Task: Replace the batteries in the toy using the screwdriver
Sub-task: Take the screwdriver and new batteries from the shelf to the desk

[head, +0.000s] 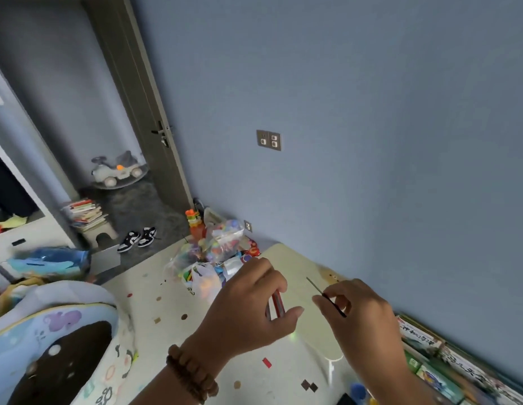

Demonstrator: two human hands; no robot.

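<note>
My left hand [248, 305], with a wooden bead bracelet on its wrist, grips a red and grey handle-like piece [276, 306] that shows between its curled fingers and thumb. To its right my right hand [362, 314] pinches a thin dark screwdriver shaft [321, 292], whose tip points up and left. Both hands hover above a small cream table [295, 267] by the blue wall. I cannot make out the toy or any batteries.
A heap of colourful toys in clear bags [213, 252] lies on the floor mat beyond the table. A padded blue and white seat [49, 340] stands at lower left. Books [429, 355] line the wall at right. Shoes [139, 238] sit near the open doorway.
</note>
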